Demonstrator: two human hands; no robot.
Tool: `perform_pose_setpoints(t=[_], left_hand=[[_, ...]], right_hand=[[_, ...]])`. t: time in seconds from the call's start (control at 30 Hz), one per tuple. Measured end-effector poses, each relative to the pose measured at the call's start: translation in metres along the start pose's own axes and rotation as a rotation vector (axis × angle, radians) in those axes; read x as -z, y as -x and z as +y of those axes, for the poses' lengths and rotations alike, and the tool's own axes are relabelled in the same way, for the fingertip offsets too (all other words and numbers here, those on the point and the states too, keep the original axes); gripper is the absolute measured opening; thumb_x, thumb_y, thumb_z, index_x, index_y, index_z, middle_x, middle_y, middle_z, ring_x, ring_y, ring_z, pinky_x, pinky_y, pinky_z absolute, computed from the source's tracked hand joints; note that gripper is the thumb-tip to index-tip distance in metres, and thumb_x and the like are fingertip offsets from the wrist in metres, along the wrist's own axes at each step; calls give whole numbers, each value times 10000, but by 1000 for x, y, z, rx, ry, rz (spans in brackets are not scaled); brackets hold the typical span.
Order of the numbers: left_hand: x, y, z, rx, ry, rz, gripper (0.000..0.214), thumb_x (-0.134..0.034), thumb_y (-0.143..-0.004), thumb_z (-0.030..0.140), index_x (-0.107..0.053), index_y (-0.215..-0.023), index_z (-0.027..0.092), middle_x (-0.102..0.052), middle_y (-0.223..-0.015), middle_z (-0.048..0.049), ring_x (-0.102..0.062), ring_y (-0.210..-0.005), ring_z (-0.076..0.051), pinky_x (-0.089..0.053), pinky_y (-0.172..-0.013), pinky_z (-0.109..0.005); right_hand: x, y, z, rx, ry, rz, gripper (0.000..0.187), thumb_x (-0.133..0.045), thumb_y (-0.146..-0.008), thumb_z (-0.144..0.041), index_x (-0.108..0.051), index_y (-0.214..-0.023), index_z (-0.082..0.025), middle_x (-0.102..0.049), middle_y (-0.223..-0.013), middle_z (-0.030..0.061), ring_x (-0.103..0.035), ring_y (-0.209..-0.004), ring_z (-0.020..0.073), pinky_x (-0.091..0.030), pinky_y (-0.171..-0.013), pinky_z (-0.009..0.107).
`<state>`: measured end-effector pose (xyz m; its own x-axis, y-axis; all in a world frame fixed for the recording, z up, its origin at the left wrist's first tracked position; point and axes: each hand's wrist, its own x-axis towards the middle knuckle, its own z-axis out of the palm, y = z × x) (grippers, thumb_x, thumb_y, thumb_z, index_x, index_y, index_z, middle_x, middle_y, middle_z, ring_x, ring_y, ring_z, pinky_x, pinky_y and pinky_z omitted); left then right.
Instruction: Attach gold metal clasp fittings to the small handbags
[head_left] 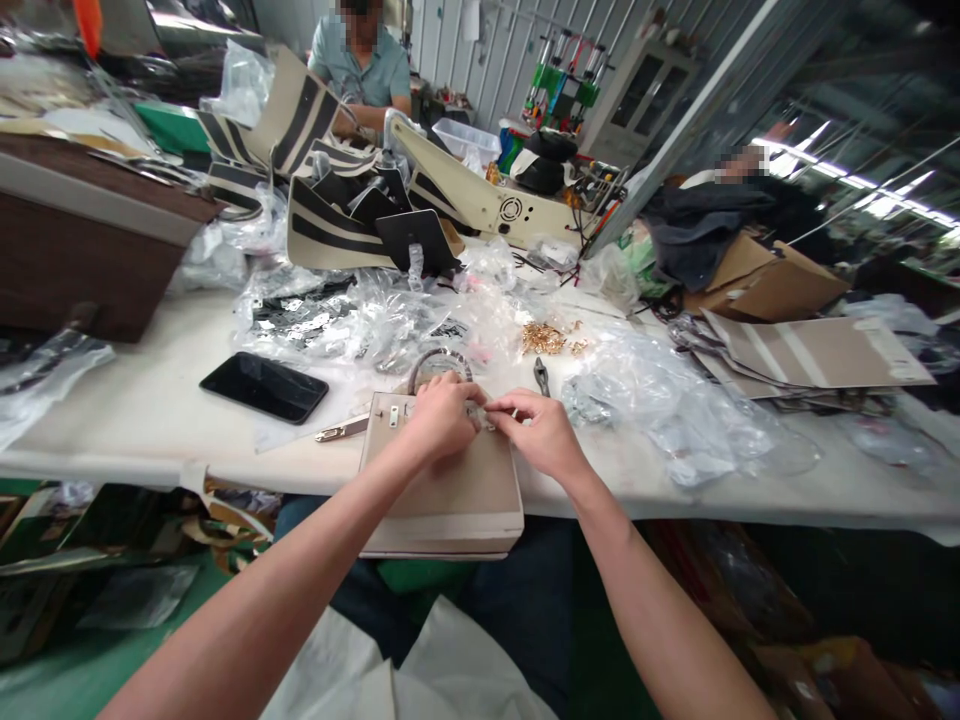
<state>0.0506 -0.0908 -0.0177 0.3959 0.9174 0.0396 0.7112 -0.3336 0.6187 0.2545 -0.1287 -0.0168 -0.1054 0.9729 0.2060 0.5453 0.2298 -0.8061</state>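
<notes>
A beige handbag [450, 490] lies at the table's front edge, its dark round handle [439, 358], wrapped in clear film, pointing away from me. My left hand [448, 418] presses on the bag's upper part, fingers bent over it near small metal fittings. From the right, my right hand [541, 432] pinches at the same upper edge, its fingertips close to the left ones. Whatever is between them is too small to make out. A metal plate [394, 416] shows on the bag's left corner. Beside the bag lies a strap with a metal end [341, 429].
A black phone [264, 387] lies to the left. Behind the bag are pliers [541, 376], gold-coloured small parts [544, 338] and flat metal pieces [304, 318] on plastic. Plastic bags [675, 400] and stacked panels [817, 352] cover the right. A person [367, 70] sits across the table.
</notes>
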Motion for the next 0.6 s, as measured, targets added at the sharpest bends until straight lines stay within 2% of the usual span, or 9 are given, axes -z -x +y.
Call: perform_pose_setpoints(t=[0.23, 0.43, 0.6], left_hand=[[0, 0, -1, 12, 14, 6, 347, -806, -876, 224, -856, -1208, 313, -710, -1283, -94, -649, -1317, -362, -491, -1177, -510], [-3, 0, -4, -15, 20, 28, 333, -792, -880, 215, -860, -1191, 312, -714, -1258, -90, -660, -1294, -353, -499, -1164, -496], [-2, 1, -3, -11, 21, 23, 339, -767, -895, 208, -859, -1202, 319, -719, -1266, -92, -655, -1310, -354, -497, -1159, -510]], right_hand=[[-3, -2, 7, -56, -48, -5, 169, -807, -961, -366, -897, -1036, -244, -850, -1004, 49, -731, -802, 214, -563, -740, 343], [-4, -3, 6, 66, 90, -18, 130, -753, -1012, -296, -869, -1042, -247, -810, -1040, 49, -721, -859, 209, -556, -732, 329], [-4, -1, 2, 120, 113, -30, 152, -726, -1037, -258, -861, -1106, -248, -769, -1053, 62, -722, -900, 215, -566, -725, 322]])
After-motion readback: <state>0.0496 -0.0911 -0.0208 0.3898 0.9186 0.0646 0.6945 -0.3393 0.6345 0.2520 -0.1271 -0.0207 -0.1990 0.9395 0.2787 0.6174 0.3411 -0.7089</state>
